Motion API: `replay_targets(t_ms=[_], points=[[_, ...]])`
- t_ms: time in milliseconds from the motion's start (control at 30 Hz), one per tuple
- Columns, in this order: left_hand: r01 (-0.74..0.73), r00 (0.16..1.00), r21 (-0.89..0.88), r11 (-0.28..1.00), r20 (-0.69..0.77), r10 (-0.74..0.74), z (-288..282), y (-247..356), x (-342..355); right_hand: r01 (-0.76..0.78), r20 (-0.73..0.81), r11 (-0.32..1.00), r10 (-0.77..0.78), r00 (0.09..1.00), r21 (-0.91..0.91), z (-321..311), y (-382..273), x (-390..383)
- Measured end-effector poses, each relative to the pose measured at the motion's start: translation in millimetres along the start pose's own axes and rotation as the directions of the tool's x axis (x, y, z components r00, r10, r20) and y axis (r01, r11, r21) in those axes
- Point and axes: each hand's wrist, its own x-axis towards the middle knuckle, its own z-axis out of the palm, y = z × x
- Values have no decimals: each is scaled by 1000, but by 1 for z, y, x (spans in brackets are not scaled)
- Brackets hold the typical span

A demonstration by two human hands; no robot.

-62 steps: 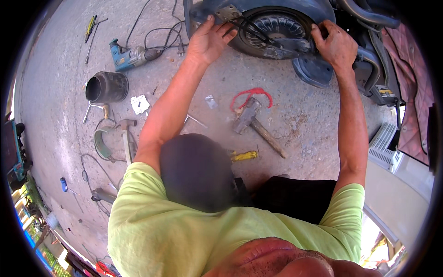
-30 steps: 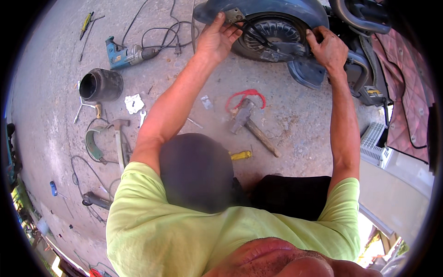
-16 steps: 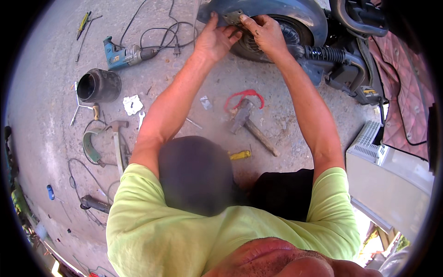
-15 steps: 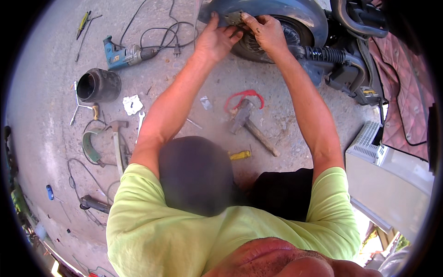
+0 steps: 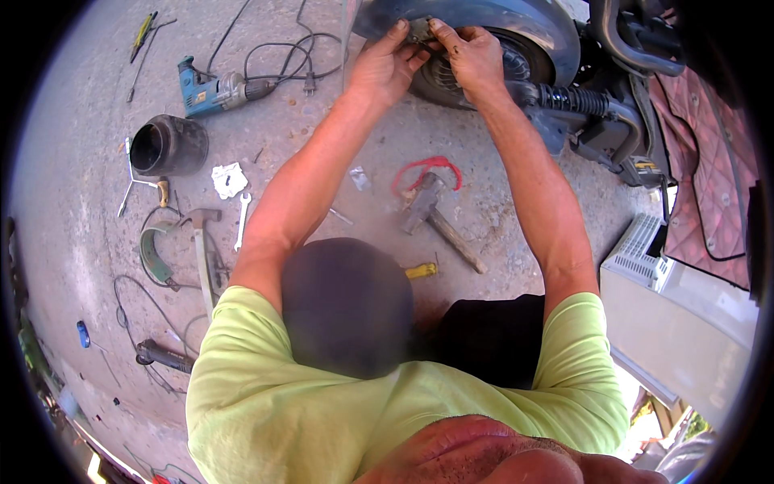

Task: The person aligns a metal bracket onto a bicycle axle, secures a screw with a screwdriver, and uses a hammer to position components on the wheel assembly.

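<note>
Both hands are up at the far side, on a small metal plate (image 5: pixel 419 31) at the left end of a dark fender (image 5: pixel 532 26). Left hand (image 5: pixel 387 71): thumb at the plate's left edge, fingers half curled below it; can't tell whether it's actually gripping. Right hand (image 5: pixel 477 63): thumb at the plate's right end, fingers bent, tips hidden; can't tell if it's pinched.

Wheel (image 5: pixel 518 63) sits under the fender, partly behind the right hand. Coil-spring shock (image 5: pixel 574 98) runs right of it, with bent tubing (image 5: pixel 617 42) farther right.

Floor between the arms: heavy hammer (image 5: pixel 453 235), wooden handle pointing near-right, head next to a red strap (image 5: pixel 453 168). Yellow-handled tool (image 5: pixel 421 271) lies nearer the person.

Left of the left arm, far to near: blue drill (image 5: pixel 208 95) with its cord (image 5: pixel 278 78) looped beside it, dark open cylinder (image 5: pixel 185 147) on its side, white paper scrap (image 5: pixel 230 181), wrench (image 5: pixel 243 219), claw hammer (image 5: pixel 201 242) beside a green curved piece (image 5: pixel 151 254). Blue-handled screwdriver (image 5: pixel 83 334) is out at far left.

Right side: pink quilted cloth (image 5: pixel 703 194) hanging behind a pale boxy casing (image 5: pixel 673 319) with a slotted grille.
</note>
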Motion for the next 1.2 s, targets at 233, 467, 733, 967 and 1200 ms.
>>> replay_targets(t_ms=[233, 467, 733, 967, 1200], points=[[-71, 996, 22, 997, -49, 72, -2, -6, 4, -1, -96, 1000, -2, 995, -31, 11, -18, -7], [-78, 996, 48, 996, -26, 80, 3, -10, 8, -13, -245, 985, -30, 969, -170, 20, -30, -10], [-62, 998, -106, 992, -21, 60, 1, -14, 18, -51, -315, 980, -13, 949, -194, 27, -33, -12], [-55, 998, -11, 998, 32, 55, -10, -11, 12, 50, -106, 999, -51, 993, -12, 12, -22, -10], [-26, 1000, 120, 992, 2, 26, -18, -3, 7, 10, 140, 1000, -6, 990, -27, -11, 2, 0]])
